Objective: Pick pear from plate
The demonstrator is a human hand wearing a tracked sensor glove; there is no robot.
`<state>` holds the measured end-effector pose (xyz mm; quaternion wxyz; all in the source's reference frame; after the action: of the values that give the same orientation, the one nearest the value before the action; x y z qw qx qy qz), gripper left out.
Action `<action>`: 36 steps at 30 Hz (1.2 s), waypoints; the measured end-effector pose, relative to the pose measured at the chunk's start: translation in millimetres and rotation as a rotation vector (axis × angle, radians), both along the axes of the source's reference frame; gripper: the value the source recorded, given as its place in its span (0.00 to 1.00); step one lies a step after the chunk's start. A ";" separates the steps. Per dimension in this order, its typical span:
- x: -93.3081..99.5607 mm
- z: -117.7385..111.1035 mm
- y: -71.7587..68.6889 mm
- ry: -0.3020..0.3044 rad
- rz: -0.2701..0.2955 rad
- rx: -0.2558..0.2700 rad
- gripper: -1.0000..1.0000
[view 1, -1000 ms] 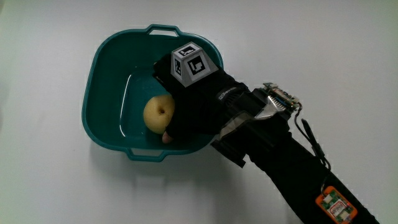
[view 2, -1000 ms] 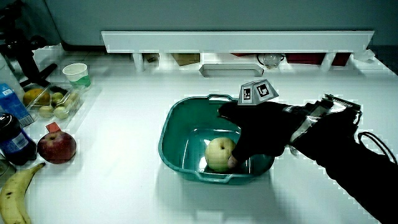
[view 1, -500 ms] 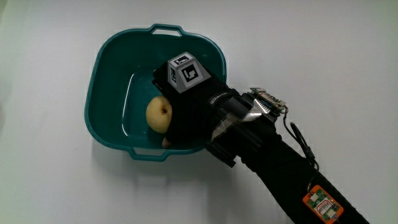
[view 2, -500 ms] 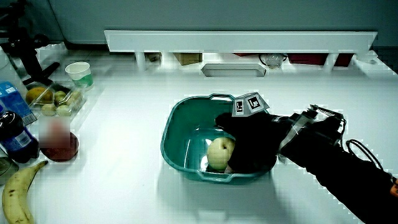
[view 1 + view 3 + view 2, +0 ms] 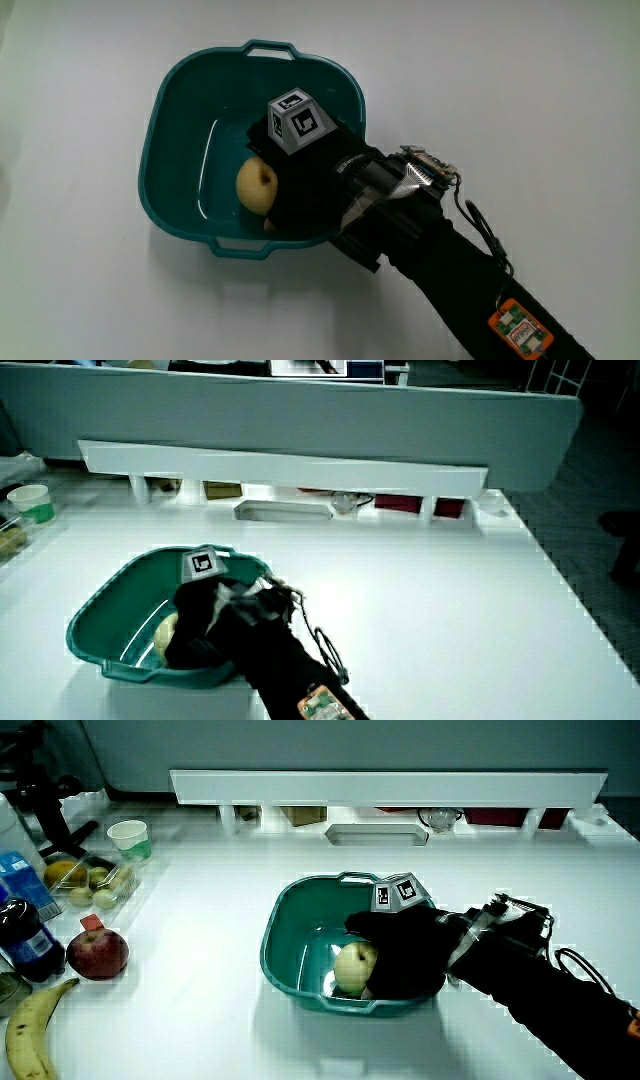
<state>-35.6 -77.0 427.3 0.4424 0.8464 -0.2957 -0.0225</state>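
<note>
Main view: the pear [image 5: 256, 186] lies in the teal basin [image 5: 175, 110], stem dimple upward, touching the hand [image 5: 305, 180], whose fingers curl against the flank nearer the forearm. In a side view the hand [image 5: 405, 952] wraps that flank of the pear [image 5: 351, 967], grip apparently closing. Since the earlier frames, the hand has settled lower into the basin; the pear has not shifted.

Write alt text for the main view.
The gloved hand reaches into a teal basin on a white table, fingers around a yellow pear lying on the basin's floor. A patterned cube sits on the hand's back.
</note>
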 end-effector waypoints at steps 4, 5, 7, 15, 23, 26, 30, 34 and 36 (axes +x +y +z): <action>-1.3 -1.5 1.6 -0.012 -0.013 0.023 0.76; -1.4 -0.4 1.6 -0.004 -0.013 0.027 0.79; -1.8 -2.7 2.1 -0.012 -0.012 0.049 0.83; -0.8 -6.7 2.3 -0.040 -0.021 0.062 1.00; 3.7 -32.4 -2.3 -0.091 -0.011 0.107 1.00; 7.9 -44.0 -4.0 -0.111 -0.009 0.111 1.00; 15.0 -61.7 -6.4 -0.135 0.002 0.140 1.00; 27.4 -76.8 -9.7 -0.129 0.005 0.121 1.00; 36.9 -89.9 -9.9 -0.200 0.031 0.127 1.00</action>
<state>1.4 -86.9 337.4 0.3563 0.8752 -0.3234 0.0503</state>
